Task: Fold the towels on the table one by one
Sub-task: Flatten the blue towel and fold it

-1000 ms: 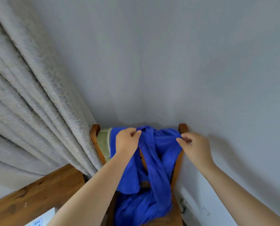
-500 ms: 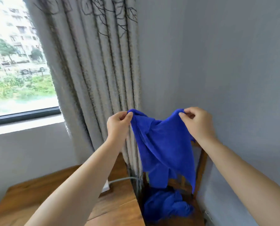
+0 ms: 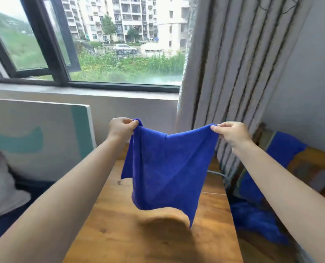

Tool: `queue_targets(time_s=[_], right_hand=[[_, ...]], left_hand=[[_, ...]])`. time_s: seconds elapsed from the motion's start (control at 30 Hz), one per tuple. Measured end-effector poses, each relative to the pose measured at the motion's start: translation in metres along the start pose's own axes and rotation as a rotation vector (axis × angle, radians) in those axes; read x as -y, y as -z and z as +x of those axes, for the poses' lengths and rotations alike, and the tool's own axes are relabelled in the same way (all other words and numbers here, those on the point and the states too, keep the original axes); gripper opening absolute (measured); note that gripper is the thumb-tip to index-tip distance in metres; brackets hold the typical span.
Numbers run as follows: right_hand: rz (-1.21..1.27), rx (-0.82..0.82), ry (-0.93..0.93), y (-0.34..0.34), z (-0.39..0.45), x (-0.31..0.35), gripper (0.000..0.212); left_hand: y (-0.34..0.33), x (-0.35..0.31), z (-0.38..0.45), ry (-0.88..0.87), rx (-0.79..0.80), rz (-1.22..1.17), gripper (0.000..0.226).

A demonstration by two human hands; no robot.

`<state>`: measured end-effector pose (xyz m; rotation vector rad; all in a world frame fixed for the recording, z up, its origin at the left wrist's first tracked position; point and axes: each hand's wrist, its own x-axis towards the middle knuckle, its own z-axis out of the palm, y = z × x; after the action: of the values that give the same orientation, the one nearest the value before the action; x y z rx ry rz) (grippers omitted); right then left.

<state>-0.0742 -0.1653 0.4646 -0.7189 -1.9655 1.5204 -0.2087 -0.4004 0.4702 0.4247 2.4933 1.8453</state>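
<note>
The bright blue microfibre towel (image 3: 165, 168) is hanging mid-frame above the wooden table (image 3: 120, 234), stretched between both hands. The left hand (image 3: 121, 128) is pinching its upper left corner, the right hand (image 3: 231, 132) pinching the upper right corner, both arms reaching forward.

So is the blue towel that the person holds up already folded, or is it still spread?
Spread. The left hand and right hand pinch the blue towel by its top corners; it hangs open above the table.

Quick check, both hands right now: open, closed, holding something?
Left hand: closed, its grip pinching one top corner of the blue towel.
Right hand: closed, pinching the other top corner; the towel hangs over the table.
</note>
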Motion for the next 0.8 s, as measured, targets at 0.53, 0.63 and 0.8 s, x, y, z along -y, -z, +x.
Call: queue_targets(time_s=[0.53, 0.63, 0.8], right_hand=[[0.19, 0.049, -0.357, -0.157, 0.12, -0.06, 0.03], [0.112, 0.078, -0.247, -0.18, 0.142, -0.05, 0.033], [0.052, 0.054, -0.021, -0.207, 0.166, -0.007, 0.033]], left_hand=[[0.071, 0.127, 0.125, 0.305, -0.223, 0.295, 0.019], [0.058, 0.119, 0.154, 0.263, -0.239, 0.322, 0.026], [0.055, 0.085, 0.197, 0.111, -0.323, 0.177, 0.022]])
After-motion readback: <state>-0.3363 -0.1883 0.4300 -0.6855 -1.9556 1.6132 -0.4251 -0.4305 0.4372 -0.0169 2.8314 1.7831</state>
